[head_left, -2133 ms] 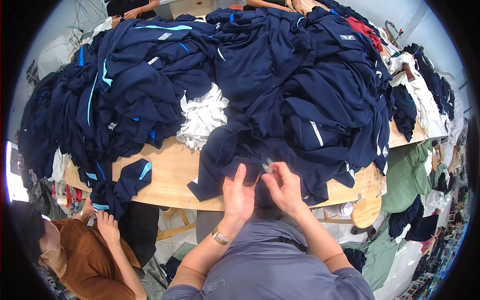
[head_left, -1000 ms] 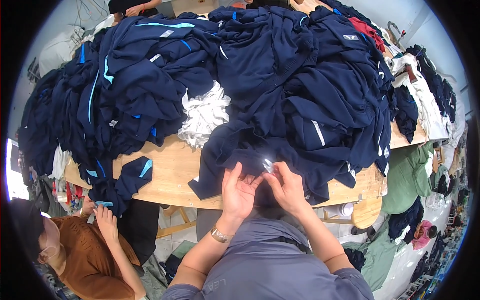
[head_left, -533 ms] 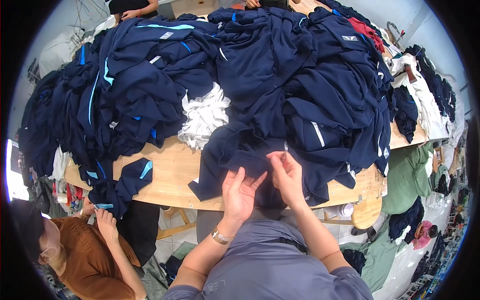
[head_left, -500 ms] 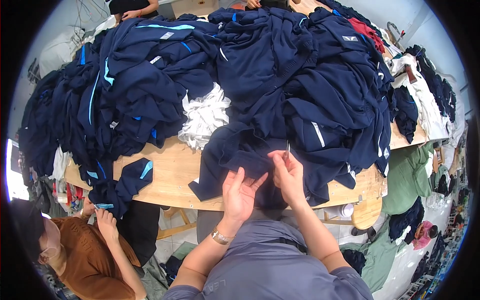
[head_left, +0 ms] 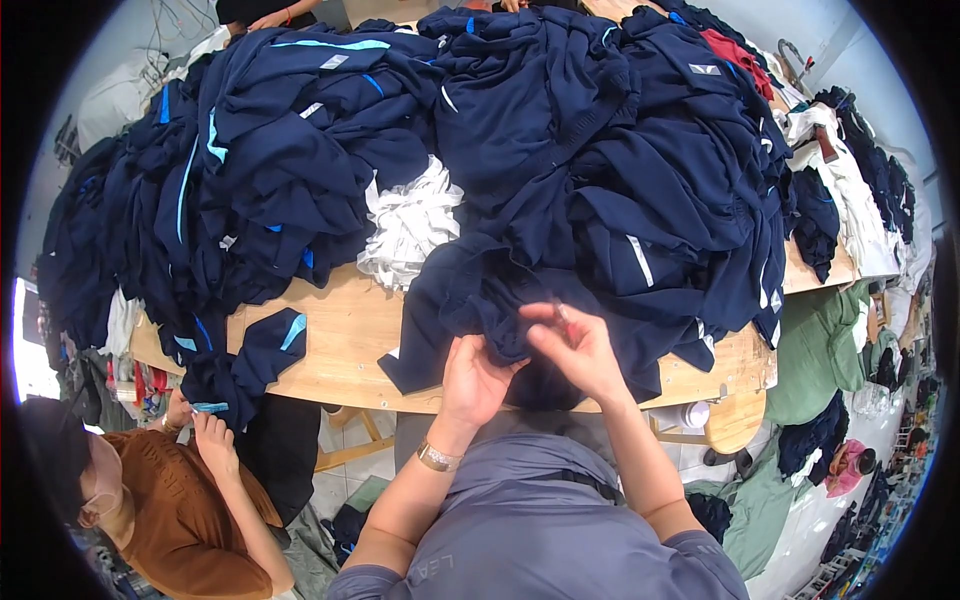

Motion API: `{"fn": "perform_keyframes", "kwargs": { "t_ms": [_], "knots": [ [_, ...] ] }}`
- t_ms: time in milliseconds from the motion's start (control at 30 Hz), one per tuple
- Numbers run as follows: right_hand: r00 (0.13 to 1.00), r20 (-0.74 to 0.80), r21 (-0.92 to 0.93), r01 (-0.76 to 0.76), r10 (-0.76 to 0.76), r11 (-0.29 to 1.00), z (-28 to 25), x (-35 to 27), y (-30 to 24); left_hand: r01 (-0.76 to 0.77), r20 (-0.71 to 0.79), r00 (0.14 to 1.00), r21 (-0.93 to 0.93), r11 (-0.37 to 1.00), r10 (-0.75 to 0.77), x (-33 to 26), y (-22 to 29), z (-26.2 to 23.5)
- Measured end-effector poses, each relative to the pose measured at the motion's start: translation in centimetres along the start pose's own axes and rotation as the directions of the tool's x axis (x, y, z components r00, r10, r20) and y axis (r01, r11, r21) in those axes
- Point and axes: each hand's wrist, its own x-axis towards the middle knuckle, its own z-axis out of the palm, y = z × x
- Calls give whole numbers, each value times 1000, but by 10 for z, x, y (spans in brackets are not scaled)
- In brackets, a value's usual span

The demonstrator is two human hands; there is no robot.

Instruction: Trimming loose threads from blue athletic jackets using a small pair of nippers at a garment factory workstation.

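Folds of a navy garment (head_left: 440, 315) lie at the table's front edge, in front of me. My left hand (head_left: 476, 378) has its fingers curled around a bunched edge of that garment, thumb on top. Just to the right, my right hand (head_left: 582, 352) is raised over the cloth, slightly smeared by motion. A small pointed metal tool with a reddish part (head_left: 567, 322) sits in its grip, mostly hidden by the fingers. The right thumb and forefinger reach left toward the held edge.
A pile of navy garments (head_left: 520, 110) covers most of the wooden table (head_left: 335, 310). White strips (head_left: 412, 225) are heaped left of centre. At the lower left a co-worker (head_left: 190, 500) handles a navy piece (head_left: 265, 365). A wooden stool (head_left: 735, 420) stands at the right.
My left hand has gone from open under the cloth to curled around its bunched edge. My right hand has turned, with the tool's metal tip no longer pointing up, and its fingers reach left.
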Motion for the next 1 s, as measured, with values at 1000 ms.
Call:
{"fn": "perform_keyframes", "kwargs": {
  "t_ms": [1000],
  "knots": [
    [990, -128, -219, 35, -64, 975, -25, 41, 35, -391, 390, 908, 920, -27, 155, 7, 23, 31]
  ]
}}
